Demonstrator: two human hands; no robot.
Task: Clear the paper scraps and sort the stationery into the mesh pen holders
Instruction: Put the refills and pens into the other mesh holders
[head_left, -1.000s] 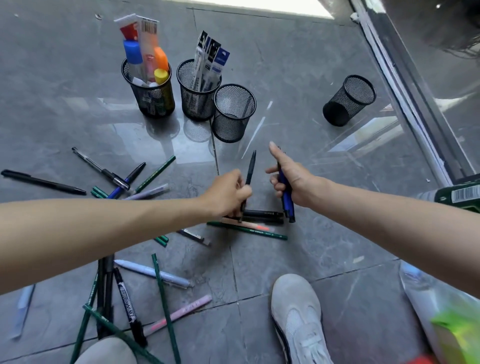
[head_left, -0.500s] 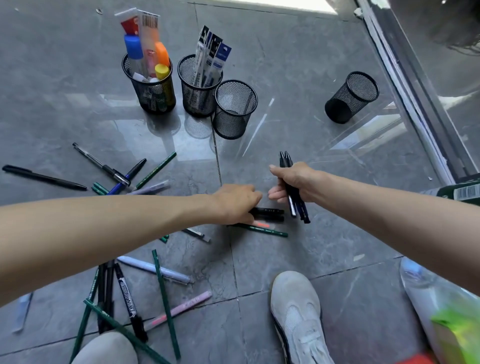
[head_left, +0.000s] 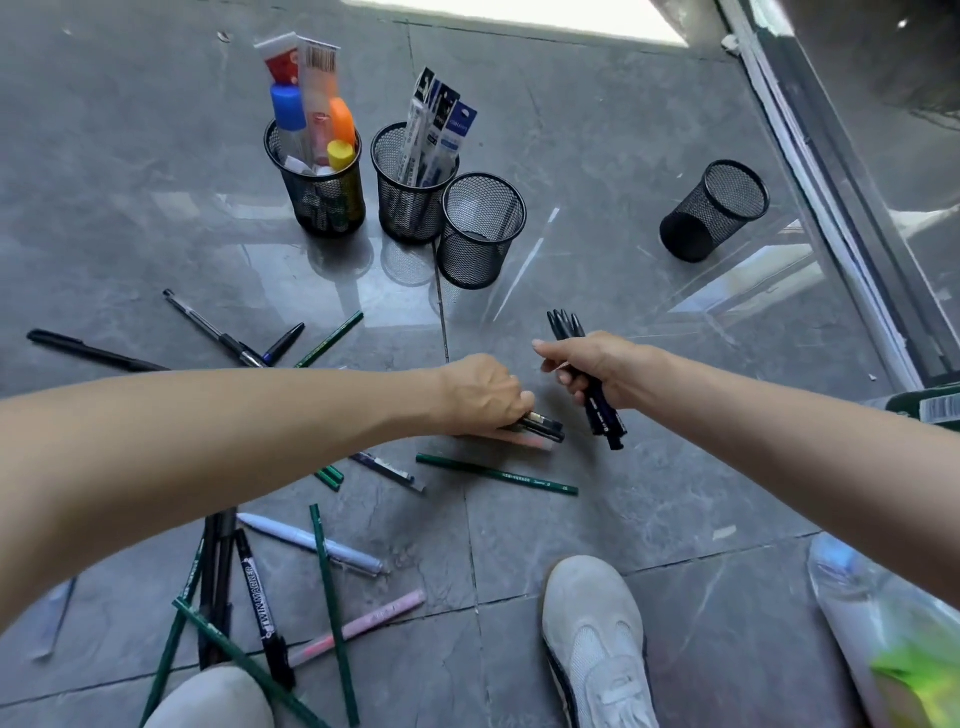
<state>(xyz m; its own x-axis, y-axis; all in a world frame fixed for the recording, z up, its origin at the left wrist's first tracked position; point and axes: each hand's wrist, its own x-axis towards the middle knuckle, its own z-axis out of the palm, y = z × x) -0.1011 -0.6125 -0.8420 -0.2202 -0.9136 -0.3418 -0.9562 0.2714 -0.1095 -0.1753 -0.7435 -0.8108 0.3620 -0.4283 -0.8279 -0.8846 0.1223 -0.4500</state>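
Open floor (head_left: 613, 280) toward mesh holder (head_left: 480, 231)

We are finding a floor (head_left: 649, 130) of large grey marbled tiles, polished to a gloss. We are noting thin dark grout lines (head_left: 445, 338) crossing it. Daylight is entering as a bright patch (head_left: 519, 13) at the top edge and is reflecting in pale streaks (head_left: 524, 262) on the tiles. Along the right we are recording a metal door track (head_left: 831, 208) running diagonally, with a darker grey surface (head_left: 914, 156) lying beyond it.
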